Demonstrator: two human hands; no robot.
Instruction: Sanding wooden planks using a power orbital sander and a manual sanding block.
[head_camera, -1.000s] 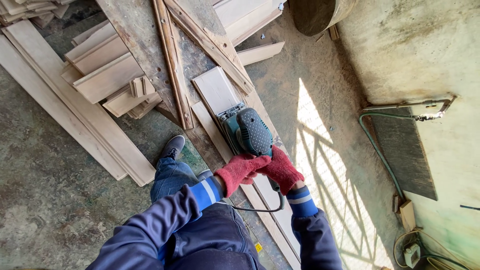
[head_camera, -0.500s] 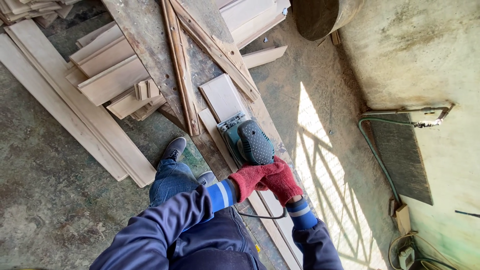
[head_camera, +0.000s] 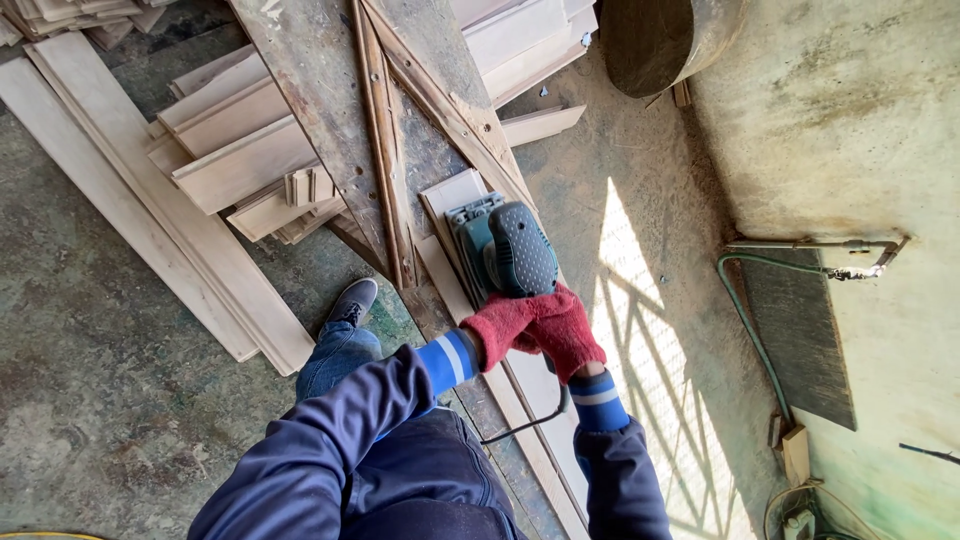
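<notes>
A round dark drum (head_camera: 660, 35) stands at the top of the view against the wall; only its side shows, so what it holds cannot be told. On the long, stained workbench (head_camera: 320, 90) lies a pale wooden board (head_camera: 450, 195), and a teal and black electric sander (head_camera: 505, 250) sits flat on it, near the board's far end, between two worn wooden rails (head_camera: 385, 150) that are fixed along the bench and meet at the top. Both hands wear red knitted gloves. The left hand (head_camera: 505, 325) and the right hand (head_camera: 565, 335) are pressed close together at the near end of the sander, fingers curled around its rear grip, with the wrists bent down and both arms in dark blue sleeves reaching forward from the body. A black cable (head_camera: 530, 420) loops out below the right wrist. Left of the bench, loose pale planks (head_camera: 235, 160) lie stacked on the concrete floor (head_camera: 110, 400), and a grey shoe (head_camera: 350, 300) rests just beside the bench's edge. A green hose (head_camera: 745, 310) runs along the wall on the right.
</notes>
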